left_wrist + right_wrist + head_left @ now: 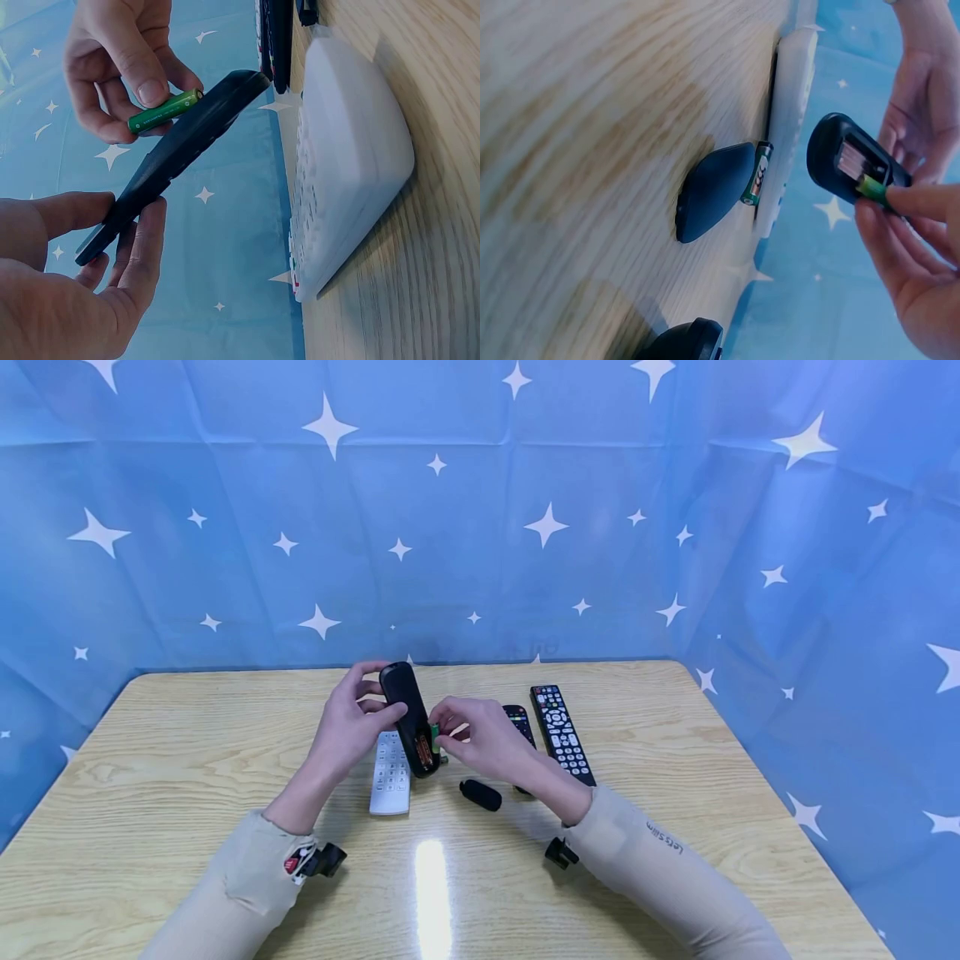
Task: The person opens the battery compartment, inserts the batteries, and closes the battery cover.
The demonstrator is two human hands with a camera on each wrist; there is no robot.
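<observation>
My left hand (347,720) grips a black remote control (403,702) between thumb and fingers, its back facing up and its battery compartment (424,750) uncovered. In my right hand (486,739) a green battery (163,111) is pinched by thumb and fingertips. It sits at the edge of the compartment in the right wrist view; whether it touches a contact I cannot tell. The black battery cover (714,193) lies on the table below the right hand. Beside the cover lies another green battery (758,174). A white remote (390,781) rests partly beneath the held one.
A long black remote (561,731) lies on the wooden table (187,760), to the right of the hands. Next to it is a shorter black remote (519,720), partly hidden by the right forearm. A blue star-patterned curtain (450,527) hangs behind the table.
</observation>
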